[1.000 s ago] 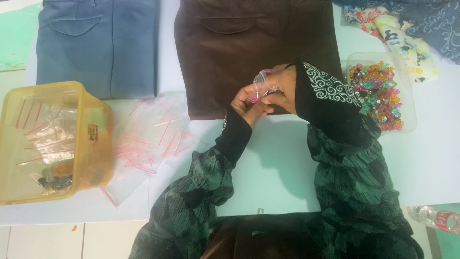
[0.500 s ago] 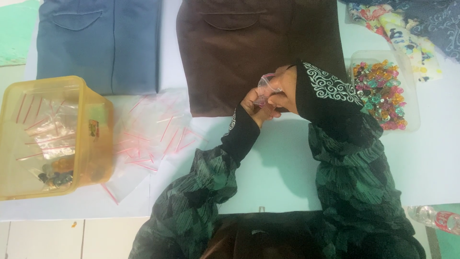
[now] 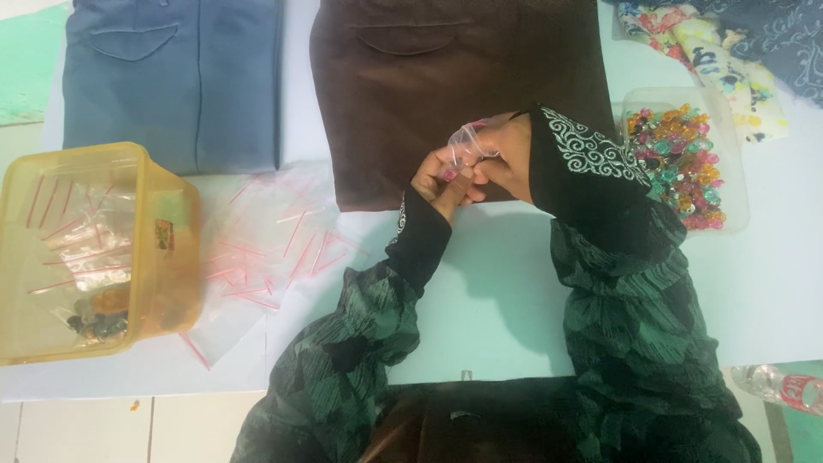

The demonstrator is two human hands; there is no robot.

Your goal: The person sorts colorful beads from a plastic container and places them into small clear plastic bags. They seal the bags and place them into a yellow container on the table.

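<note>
Both hands are up together over the lower edge of the brown cloth, pinching a bag between them. It's a small clear plastic pouch, crinkled and glossy, with a pink strip along its mouth. The left hand closes on it from below, thumb and fingers curled tight; the right hand clamps it from the side, fingertips pressed on the film. What's inside the bag is too small to tell.

Behind the grip, that brown cloth lies folded flat, soft and matte, a pocket seam showing. Further out to the left of it, blue cloth, same folded shape, denim-like.

Just right of the right wrist sits a clear tray, rectangular with rounded corners, heaped with shiny faceted beads in orange, green and pink. The sleeve's black cuff with white scrollwork covers the tray's near-left corner.

Left of the grip, a loose pile of empty bags spreads on the white table, thin and see-through, pink-striped. Beyond that, a yellow translucent tub holds more bags and some dark bits.
</note>
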